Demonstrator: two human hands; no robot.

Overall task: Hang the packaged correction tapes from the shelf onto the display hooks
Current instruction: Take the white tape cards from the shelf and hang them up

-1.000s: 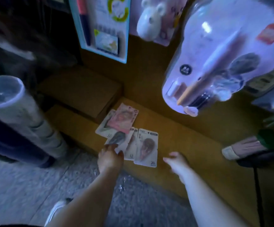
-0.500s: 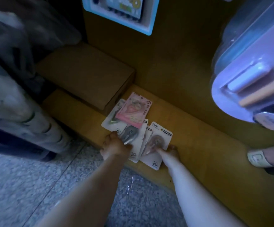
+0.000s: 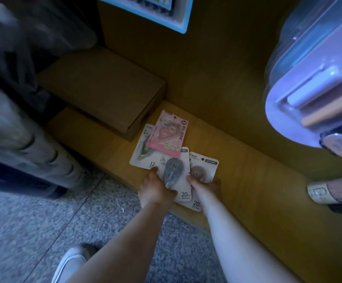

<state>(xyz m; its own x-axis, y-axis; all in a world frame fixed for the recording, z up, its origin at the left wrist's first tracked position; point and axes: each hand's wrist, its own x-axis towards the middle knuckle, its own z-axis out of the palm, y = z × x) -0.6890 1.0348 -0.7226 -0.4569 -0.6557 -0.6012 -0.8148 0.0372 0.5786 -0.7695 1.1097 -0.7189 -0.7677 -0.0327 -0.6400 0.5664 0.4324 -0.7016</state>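
Correction tapes lie overlapped on the low shelf; the left hand curls its fingers onto the middle pack, the right hand's hold on the right pack I cannot tell. Yanking 1 could sweep others to the floor.

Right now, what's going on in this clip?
A person reaches down to a pile of packaged correction tapes lying on a low wooden shelf. The left hand holds the grey-tape pack by its edge; the right hand rests on the brown-tape pack, grip unclear. All packs lie on the shelf, none lifted.
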